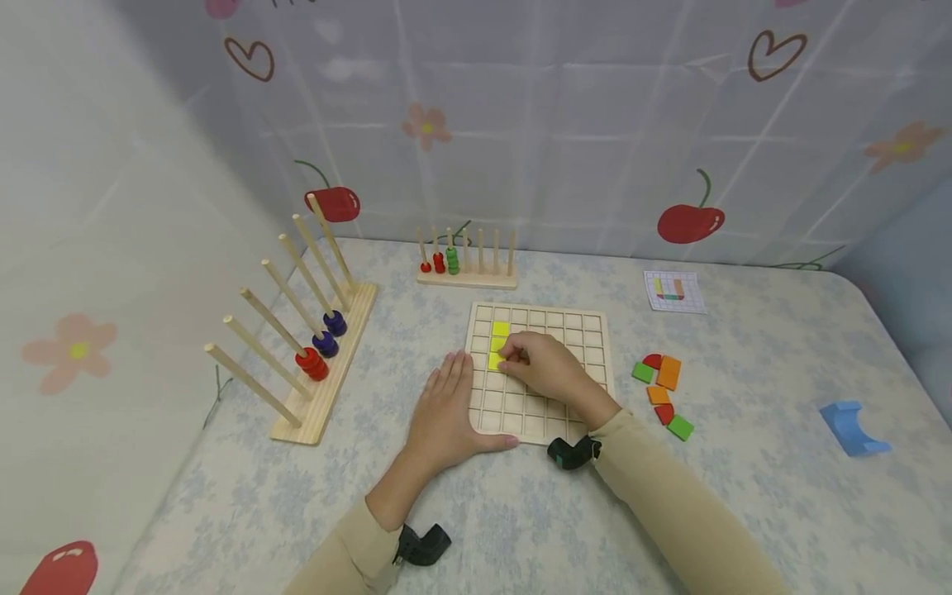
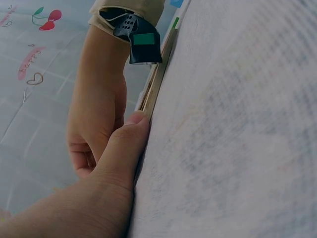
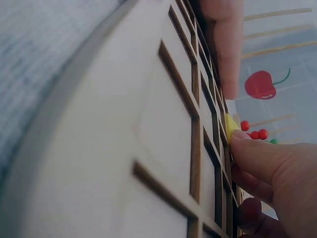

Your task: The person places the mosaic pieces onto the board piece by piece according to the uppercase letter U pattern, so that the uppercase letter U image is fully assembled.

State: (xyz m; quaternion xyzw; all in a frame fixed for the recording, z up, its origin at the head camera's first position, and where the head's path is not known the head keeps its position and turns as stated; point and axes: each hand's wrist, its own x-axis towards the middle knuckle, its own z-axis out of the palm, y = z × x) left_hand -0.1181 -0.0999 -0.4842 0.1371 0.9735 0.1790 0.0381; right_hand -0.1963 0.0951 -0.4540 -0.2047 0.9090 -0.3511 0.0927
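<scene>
A wooden grid board (image 1: 531,429) lies on the table. Yellow tiles (image 1: 501,329) fill several of its squares in one column near the left side. With thumb and curled fingers, my right hand (image 1: 548,364) pinches a yellow tile (image 3: 229,125) at the lower end of that column; in the right wrist view the thumb tip covers part of it. My left hand (image 1: 444,417) rests flat at the board's left front corner. Its fingers stretch along the left edge, and its thumb (image 2: 126,144) lies against the front edge.
Right of the board lie loose orange tiles (image 1: 668,373), green tiles (image 1: 680,427) and red pieces (image 1: 664,413). A pattern card (image 1: 674,292) is behind them, a blue curved block (image 1: 853,430) far right. Peg racks with beads stand left (image 1: 345,347) and behind (image 1: 467,279).
</scene>
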